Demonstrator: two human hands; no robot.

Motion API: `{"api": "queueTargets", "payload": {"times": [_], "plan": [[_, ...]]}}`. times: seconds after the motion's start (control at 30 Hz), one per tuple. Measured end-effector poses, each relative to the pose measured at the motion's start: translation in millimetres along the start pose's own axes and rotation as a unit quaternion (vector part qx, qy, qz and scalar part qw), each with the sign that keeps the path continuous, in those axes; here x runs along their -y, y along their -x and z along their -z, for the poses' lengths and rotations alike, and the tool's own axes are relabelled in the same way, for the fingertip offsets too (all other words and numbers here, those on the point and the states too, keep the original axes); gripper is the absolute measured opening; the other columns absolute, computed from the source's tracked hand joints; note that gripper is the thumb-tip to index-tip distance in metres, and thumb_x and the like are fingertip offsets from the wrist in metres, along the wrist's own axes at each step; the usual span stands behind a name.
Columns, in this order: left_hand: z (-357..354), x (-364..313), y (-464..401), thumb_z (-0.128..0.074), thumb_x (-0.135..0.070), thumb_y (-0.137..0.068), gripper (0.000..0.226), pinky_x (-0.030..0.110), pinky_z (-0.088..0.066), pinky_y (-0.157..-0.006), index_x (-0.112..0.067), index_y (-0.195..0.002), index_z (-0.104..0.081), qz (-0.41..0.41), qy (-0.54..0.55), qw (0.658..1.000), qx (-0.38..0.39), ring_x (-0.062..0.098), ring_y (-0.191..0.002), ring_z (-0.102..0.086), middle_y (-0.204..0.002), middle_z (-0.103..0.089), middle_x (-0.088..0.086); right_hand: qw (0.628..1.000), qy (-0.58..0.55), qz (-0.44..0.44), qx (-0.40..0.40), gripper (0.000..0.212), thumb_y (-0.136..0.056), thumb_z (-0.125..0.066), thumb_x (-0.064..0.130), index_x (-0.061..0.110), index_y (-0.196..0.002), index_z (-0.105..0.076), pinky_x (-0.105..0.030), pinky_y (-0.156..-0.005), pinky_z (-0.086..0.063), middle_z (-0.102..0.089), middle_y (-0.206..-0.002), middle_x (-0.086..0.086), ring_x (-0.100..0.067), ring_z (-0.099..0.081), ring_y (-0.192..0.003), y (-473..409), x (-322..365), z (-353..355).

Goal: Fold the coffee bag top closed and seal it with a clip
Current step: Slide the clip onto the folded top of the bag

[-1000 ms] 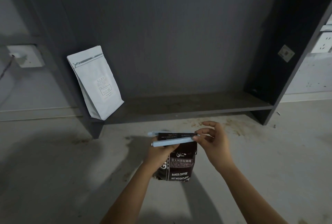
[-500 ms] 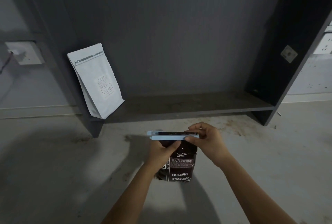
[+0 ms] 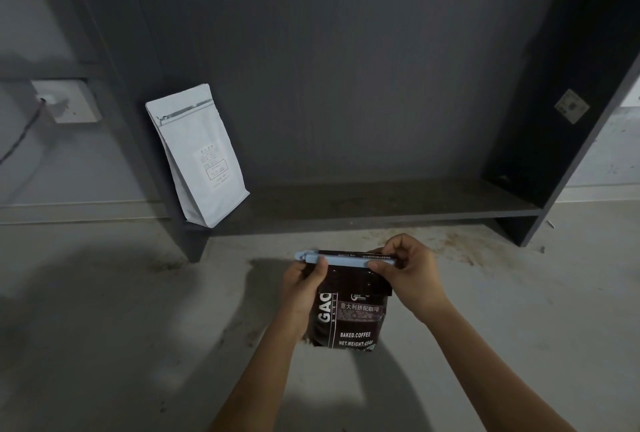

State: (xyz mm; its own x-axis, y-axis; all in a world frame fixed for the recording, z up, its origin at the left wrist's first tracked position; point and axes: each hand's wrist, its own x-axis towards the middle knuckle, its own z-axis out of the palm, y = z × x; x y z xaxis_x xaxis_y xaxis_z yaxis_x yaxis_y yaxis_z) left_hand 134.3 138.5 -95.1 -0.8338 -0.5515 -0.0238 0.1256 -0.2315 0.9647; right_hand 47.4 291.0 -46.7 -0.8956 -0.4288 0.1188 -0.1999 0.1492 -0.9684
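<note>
A dark brown coffee bag (image 3: 349,317) with white lettering stands upright on the grey floor in front of me. A long pale blue clip (image 3: 346,259) lies flat across its folded top, both bars together. My left hand (image 3: 304,289) holds the bag's left side, thumb pressing on the clip. My right hand (image 3: 408,272) pinches the clip's right end between thumb and fingers.
A white coffee bag (image 3: 199,154) leans against the left wall of a dark open cabinet, on its low shelf (image 3: 381,206). A wall socket (image 3: 65,102) with a cable sits at the left. Coffee dust marks the floor near the shelf.
The clip's two bars, apart at the right end a second ago, have come together over the bag top. My right hand has closed on the clip's right end.
</note>
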Motion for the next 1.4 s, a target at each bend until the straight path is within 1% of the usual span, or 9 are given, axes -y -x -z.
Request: {"api": "queueTargets", "payload": {"times": [0.1, 0.27, 0.37, 0.5, 0.67, 0.73, 0.8, 1.1, 1.4], "plan": [[-3.0, -2.2, 1.8, -0.070, -0.044, -0.068, 0.050, 0.029, -0.057, -0.064, -0.003, -0.095, -0.063, -0.002, 0.039, 0.999, -0.002, 0.026, -0.080, -0.069, -0.079, -0.074, 0.005, 1.000, 0.004, -0.002, 0.005, 0.028, -0.068, -0.074, 0.000, 0.018, -0.067, -0.053, -0.031, -0.051, -0.055, -0.071, -0.078, -0.008, -0.024, -0.068, -0.070, -0.9, -0.4, 0.2], [-5.2, -1.8, 2.1, -0.067, -0.033, -0.073, 0.032, 0.027, -0.058, -0.064, -0.013, -0.098, -0.065, 0.004, 0.101, 0.995, 0.019, 0.019, -0.080, -0.070, -0.082, -0.075, 0.001, 0.999, 0.036, 0.022, 0.019, 0.028, -0.068, -0.074, 0.000, 0.020, -0.065, -0.054, -0.037, -0.057, -0.057, -0.071, -0.079, -0.011, -0.026, -0.067, -0.072, -2.1, 1.8, 2.6], [-2.8, -0.7, 1.0, -0.082, -0.045, -0.053, 0.056, 0.028, -0.057, -0.067, -0.012, -0.095, -0.066, 0.004, 0.118, 0.993, 0.028, 0.020, -0.083, -0.070, -0.084, -0.075, 0.002, 0.995, 0.078, 0.043, 0.043, 0.027, -0.068, -0.074, 0.001, 0.020, -0.065, -0.056, -0.026, -0.055, -0.052, -0.067, -0.073, -0.001, -0.018, -0.063, -0.068, -2.1, 3.7, 4.8], [-3.4, -3.9, 0.4, -0.086, -0.048, -0.040, 0.065, 0.028, -0.058, -0.063, -0.011, -0.090, -0.066, 0.004, 0.123, 0.992, 0.031, 0.020, -0.077, -0.070, -0.079, -0.075, 0.003, 0.969, 0.198, 0.124, 0.086, 0.018, -0.074, -0.069, 0.008, 0.023, -0.080, -0.061, -0.016, -0.069, -0.045, -0.065, -0.080, 0.009, -0.006, -0.061, -0.077, -2.6, 14.3, 2.4], [-6.3, -6.9, 2.2, -0.085, -0.047, -0.042, 0.059, 0.027, -0.057, -0.062, -0.011, -0.085, -0.069, -0.003, 0.115, 0.993, 0.013, 0.021, -0.073, -0.070, -0.074, -0.075, 0.004, 0.930, 0.317, 0.151, 0.106, 0.021, -0.080, -0.059, 0.040, 0.027, -0.097, -0.063, -0.045, -0.087, -0.047, -0.071, -0.095, 0.005, -0.015, -0.063, -0.088, -8.4, 16.8, -21.7], [-3.9, -6.0, 3.0, -0.079, -0.040, -0.056, 0.040, 0.027, -0.057, -0.061, -0.012, -0.083, -0.069, -0.006, 0.112, 0.994, 0.001, 0.023, -0.072, -0.068, -0.071, -0.074, 0.004, 0.922, 0.344, 0.152, 0.089, 0.021, -0.082, -0.055, 0.043, 0.027, -0.093, -0.064, -0.043, -0.090, -0.041, -0.071, -0.092, 0.005, -0.017, -0.062, -0.087, -8.7, 15.9, -30.1], [-2.3, -6.3, 3.2, -0.067, -0.028, -0.068, 0.020, 0.027, -0.056, -0.060, -0.013, -0.081, -0.069, -0.007, 0.105, 0.994, -0.008, 0.024, -0.072, -0.067, -0.070, -0.073, 0.003, 0.909, 0.380, 0.163, 0.059, 0.023, -0.084, -0.053, 0.043, 0.026, -0.094, -0.063, -0.038, -0.089, -0.029, -0.071, -0.095, 0.005, -0.018, -0.059, -0.093, -7.0, 15.8, -35.4], [-6.5, -3.7, 3.7, -0.060, -0.016, -0.079, 0.010, 0.025, -0.055, -0.060, -0.012, -0.080, -0.069, -0.017, 0.083, 0.996, -0.030, 0.019, -0.069, -0.069, -0.068, -0.073, 0.003, 0.896, 0.409, 0.175, 0.004, 0.022, -0.085, -0.053, 0.040, 0.025, -0.098, -0.064, -0.038, -0.085, -0.021, -0.069, -0.099, 0.004, -0.020, -0.056, -0.099, -2.9, 11.2, -39.6], [-10.8, 1.7, 0.4, -0.058, -0.012, -0.084, 0.023, 0.038, -0.054, -0.074, -0.020, -0.070, -0.074, -0.023, 0.071, 0.993, -0.090, 0.028, -0.072, -0.066, -0.064, -0.073, 0.002, 0.899, 0.397, 0.185, -0.011, 0.018, -0.085, -0.054, 0.034, 0.023, -0.094, -0.065, -0.037, -0.079, -0.017, -0.070, -0.094, 0.003, -0.021, -0.056, -0.096, -1.8, 11.0, -42.8]]}}
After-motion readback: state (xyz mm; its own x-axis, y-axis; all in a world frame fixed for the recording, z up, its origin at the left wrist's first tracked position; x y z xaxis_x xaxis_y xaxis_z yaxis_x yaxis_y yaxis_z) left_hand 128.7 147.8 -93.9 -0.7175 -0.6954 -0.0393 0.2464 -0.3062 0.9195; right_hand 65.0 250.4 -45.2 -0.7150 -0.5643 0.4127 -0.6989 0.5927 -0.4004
